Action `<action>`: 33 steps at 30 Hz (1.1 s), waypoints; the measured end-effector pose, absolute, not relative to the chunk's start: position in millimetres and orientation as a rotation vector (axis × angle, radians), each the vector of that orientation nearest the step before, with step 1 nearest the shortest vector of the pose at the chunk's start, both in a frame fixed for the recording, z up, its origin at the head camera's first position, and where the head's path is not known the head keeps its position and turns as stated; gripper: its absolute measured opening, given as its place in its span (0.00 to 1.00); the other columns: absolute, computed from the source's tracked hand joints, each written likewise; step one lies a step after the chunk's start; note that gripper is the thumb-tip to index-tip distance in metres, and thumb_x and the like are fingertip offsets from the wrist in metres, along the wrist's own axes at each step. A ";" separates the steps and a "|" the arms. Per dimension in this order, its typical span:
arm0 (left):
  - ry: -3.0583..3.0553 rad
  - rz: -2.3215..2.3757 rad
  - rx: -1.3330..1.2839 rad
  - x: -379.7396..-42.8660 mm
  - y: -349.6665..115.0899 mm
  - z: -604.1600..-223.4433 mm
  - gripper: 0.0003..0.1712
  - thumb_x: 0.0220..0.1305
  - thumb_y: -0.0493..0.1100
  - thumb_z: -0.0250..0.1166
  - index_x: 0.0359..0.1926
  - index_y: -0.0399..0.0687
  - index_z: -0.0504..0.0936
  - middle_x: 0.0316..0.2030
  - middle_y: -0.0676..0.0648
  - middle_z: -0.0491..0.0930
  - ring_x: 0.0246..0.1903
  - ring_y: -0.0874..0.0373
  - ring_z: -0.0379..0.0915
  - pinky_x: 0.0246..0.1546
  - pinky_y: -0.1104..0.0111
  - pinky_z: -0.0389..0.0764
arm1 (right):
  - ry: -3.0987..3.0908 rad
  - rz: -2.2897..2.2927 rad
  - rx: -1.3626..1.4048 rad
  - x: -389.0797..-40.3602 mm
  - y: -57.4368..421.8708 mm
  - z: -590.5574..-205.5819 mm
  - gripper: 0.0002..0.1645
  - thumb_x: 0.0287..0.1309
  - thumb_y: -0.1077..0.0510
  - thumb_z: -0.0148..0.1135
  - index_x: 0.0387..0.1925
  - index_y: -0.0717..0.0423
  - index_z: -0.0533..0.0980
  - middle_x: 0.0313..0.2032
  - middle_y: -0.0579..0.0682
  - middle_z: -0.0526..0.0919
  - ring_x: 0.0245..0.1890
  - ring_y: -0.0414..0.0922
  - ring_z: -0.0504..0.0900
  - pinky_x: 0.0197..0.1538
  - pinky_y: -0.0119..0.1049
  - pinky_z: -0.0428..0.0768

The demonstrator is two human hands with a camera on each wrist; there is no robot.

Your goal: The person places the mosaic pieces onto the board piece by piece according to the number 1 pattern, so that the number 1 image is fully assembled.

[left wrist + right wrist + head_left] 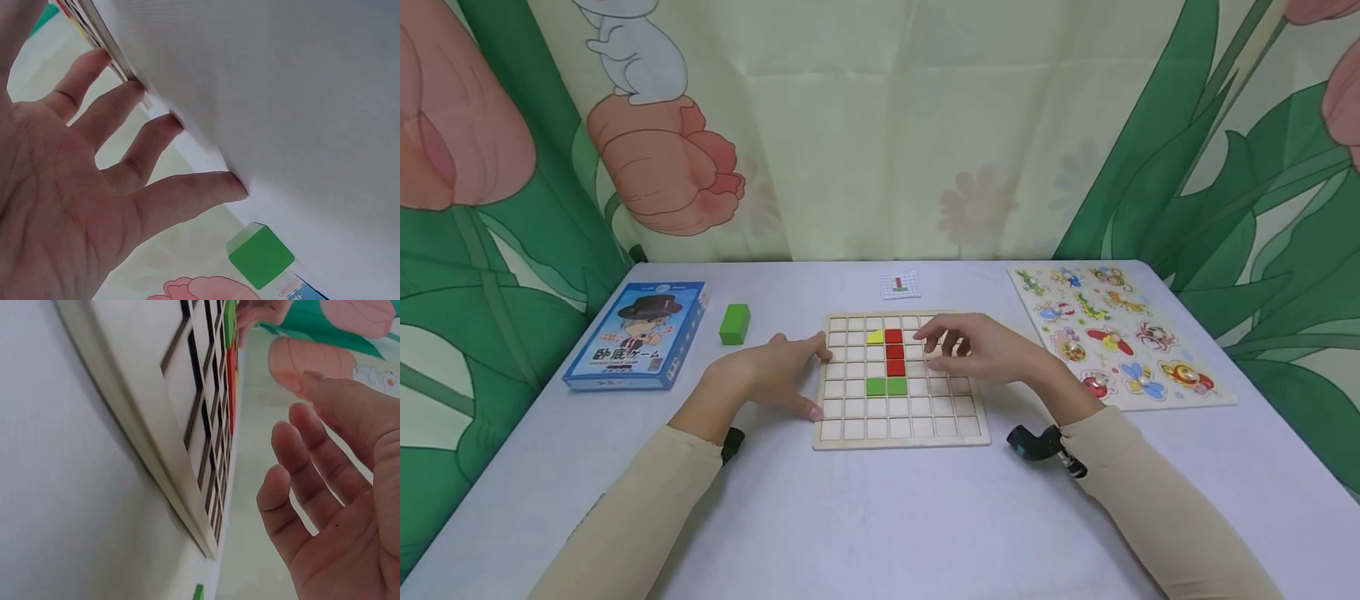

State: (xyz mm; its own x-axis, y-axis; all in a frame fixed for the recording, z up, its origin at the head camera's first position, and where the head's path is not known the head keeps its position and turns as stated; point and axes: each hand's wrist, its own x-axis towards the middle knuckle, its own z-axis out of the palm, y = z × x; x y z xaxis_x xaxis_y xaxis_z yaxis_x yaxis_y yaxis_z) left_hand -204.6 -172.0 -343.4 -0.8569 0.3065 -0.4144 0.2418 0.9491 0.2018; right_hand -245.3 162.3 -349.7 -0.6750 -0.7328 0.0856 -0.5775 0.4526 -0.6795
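Observation:
A square wooden grid board (pixel 835 444) lies mid-table. Within its cells, red tiles (pixel 895 367) form a column, with a yellow tile (pixel 876 337) left of the top one and two green tiles (pixel 876 387) side by side at the foot. My left hand (pixel 775 375) rests at the board's left edge, thumb and fingers spread, fingertips right at the frame. Over the right half of the board hovers my right hand (pixel 981 348), its fingers loosely bent and apart. Nothing shows between them in the right wrist view, where the palm (pixel 340 550) is visible.
A small pattern card (pixel 900 285) lies behind the board. To the left are a green block (pixel 734 324) and a blue game box (pixel 636 337). An animal puzzle board (pixel 1120 333) lies at the right. A printed curtain (pixel 880 125) hangs behind the table.

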 end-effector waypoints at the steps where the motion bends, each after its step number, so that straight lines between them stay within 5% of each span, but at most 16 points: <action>1: 2.647 0.200 0.392 -204.4 -171.8 -343.0 0.53 0.45 0.70 0.79 0.70 0.65 0.67 0.65 0.42 0.71 0.62 0.45 0.66 0.51 0.47 0.80 | 2.495 -1.024 -1.140 -246.2 164.5 -348.7 0.23 0.64 0.60 0.71 0.60 0.55 0.78 0.44 0.48 0.83 0.38 0.44 0.82 0.44 0.42 0.83; 33: 2.634 0.232 0.370 -206.6 -173.1 -347.0 0.56 0.44 0.70 0.79 0.73 0.67 0.65 0.71 0.44 0.67 0.67 0.44 0.63 0.57 0.44 0.77 | 2.659 -1.053 -0.975 -280.6 213.2 -360.1 0.19 0.64 0.59 0.71 0.55 0.56 0.81 0.46 0.52 0.84 0.38 0.46 0.83 0.41 0.37 0.82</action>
State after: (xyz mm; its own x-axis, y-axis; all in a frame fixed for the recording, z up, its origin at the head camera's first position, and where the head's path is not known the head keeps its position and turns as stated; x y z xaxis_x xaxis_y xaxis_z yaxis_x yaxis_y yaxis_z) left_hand -206.6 -173.1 -347.0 -0.8547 0.2983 -0.4250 0.2192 0.9493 0.2254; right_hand -280.6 213.2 -360.1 -0.7851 -0.6078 0.1189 -0.5244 0.5501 -0.6500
